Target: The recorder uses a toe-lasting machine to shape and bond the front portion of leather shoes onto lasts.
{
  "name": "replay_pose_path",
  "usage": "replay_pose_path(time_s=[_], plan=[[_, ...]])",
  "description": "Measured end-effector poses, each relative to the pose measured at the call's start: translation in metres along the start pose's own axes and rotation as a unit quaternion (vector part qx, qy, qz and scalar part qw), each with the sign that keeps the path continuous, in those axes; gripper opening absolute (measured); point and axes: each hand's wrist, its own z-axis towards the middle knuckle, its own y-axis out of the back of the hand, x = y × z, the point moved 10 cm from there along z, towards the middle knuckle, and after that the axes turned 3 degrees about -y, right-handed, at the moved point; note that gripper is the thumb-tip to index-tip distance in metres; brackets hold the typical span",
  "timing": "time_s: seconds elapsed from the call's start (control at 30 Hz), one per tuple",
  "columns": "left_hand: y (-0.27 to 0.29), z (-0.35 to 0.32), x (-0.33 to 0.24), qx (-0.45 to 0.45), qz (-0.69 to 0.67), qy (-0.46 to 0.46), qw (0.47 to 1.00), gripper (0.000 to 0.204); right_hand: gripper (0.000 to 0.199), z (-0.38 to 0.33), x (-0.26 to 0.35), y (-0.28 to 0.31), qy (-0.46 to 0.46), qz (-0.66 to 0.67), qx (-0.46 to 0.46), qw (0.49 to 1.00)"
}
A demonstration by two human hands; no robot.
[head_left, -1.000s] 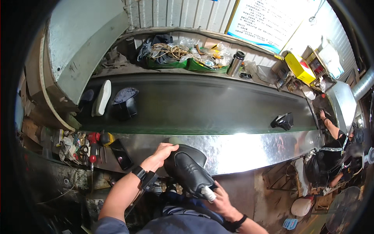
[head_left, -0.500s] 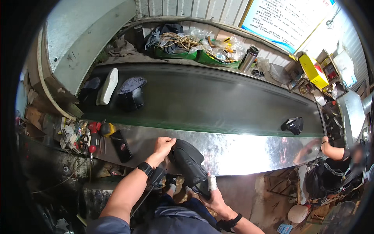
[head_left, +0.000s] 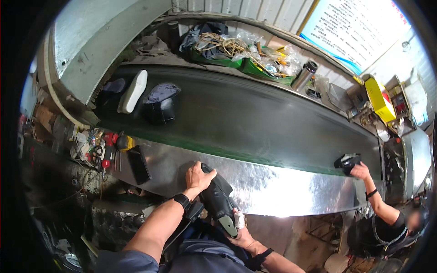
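Note:
A black shoe upper (head_left: pixel 215 196) on a last is held slantwise between my hands, over the near edge of the metal tabletop. My left hand (head_left: pixel 199 178) is closed over its upper end. Around the lower end my right hand (head_left: pixel 244 237) is wrapped, with white tape (head_left: pixel 239 219) on one digit. The last's pale green top (head_left: pixel 228 225), with a small hole, shows beside that hand. Most of the right fingers are hidden under the shoe.
A dark conveyor belt (head_left: pixel 255 123) carries a white shoe-shaped piece (head_left: pixel 134 92) and a black shoe upper (head_left: pixel 158 112) at left. At right a co-worker's hand (head_left: pixel 361 171) touches a black piece (head_left: pixel 344 162). A phone (head_left: pixel 139 164) and red tool (head_left: pixel 108 148) lie left.
The shoe has turned in my hands, so the last's pale top now shows. My left hand has shifted onto its upper end. The co-worker's hand has reached from the table edge to the black piece.

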Motion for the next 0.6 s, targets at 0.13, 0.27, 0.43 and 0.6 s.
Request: replay_pose_path(time_s=[0.13,0.27,0.43,0.6], plan=[[0.011,0.0,0.004,-0.033,-0.035,0.008,0.999,0.054,0.105,0.004,0.001,0.003,-0.069,0.069,-0.022,0.995],[0.041,-0.02,0.012,-0.044,-0.11,0.025,0.993,0.046,0.115,0.007,0.043,0.019,-0.07,0.156,0.025,0.985],[0.119,-0.067,0.001,-0.139,-0.218,-0.037,0.965,0.039,0.11,0.065,0.027,0.038,-0.311,0.358,0.045,0.879],[0.215,-0.142,0.035,-0.228,-0.258,-0.031,0.938,0.047,0.092,0.082,0.086,-0.033,-0.399,0.346,0.225,0.819]])
